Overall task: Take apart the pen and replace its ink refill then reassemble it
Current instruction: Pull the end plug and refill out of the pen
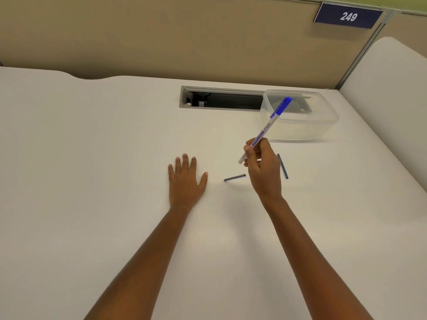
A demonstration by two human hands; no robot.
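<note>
Here, a smooth matte white counter [92, 158] with a curved back edge, set against tan fabric-look partition panels. A navy plaque [348, 16] reading 249 sits on the partition, upper right. A rectangular grey-framed cable slot [219, 99] is cut into the counter at the back. Partly over its right end stands a clear plastic container [300, 118], rounded-square, thin-walled.

Right hand [263, 167]: raised off the counter, grip closed around the pen [265, 129] near its lower end, thumb and fingers pinching the barrel. Pen is a slim white cylinder with blue print along it and a blue cap with clip; it tilts up and to the right, cap end crossing in front of the container.

Left hand [186, 179]: flat on the counter, palm down, fingers spread a little, holding nothing.

Two thin dark tubes lie on the counter. Short grey refill [234, 177] rests between the two hands, nearly horizontal, untouched. Dark blue refill [283, 166] lies just right of the right hand, angled steeply, near end open and hollow-looking.
</note>
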